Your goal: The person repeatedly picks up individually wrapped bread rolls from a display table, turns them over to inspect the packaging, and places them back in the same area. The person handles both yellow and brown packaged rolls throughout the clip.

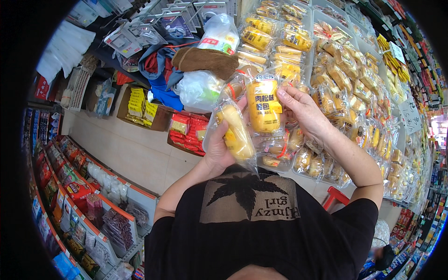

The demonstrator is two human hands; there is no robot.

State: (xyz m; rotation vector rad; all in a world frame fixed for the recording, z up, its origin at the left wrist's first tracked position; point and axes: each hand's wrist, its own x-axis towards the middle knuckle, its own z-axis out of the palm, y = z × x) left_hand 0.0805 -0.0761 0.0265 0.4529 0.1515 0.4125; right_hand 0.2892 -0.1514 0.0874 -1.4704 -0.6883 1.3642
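My left hand [219, 148] is closed on a clear-wrapped long bread roll [236, 134], held tilted at the left. In my right hand [302, 108] is another wrapped bread [264, 105], held upright with its printed yellow front toward me; my thumb lies on its right edge. The two packs are side by side, just in front of my chest. Behind and under them are more packaged breads [281, 148] in a clear bin, partly hidden by my hands. Wrapped yellow breads [259, 37] are stacked in rows beyond.
Bins of packaged bread [339, 66] spread to the right. A brown cloth [206, 61], plastic bags [199, 89] and blue clothing [162, 92] lie left of the bread. Cartons of yellow packets [140, 105] and red packets [187, 133] stand lower. Snack shelves [101, 185] fill the left; a person [381, 245] is at lower right.
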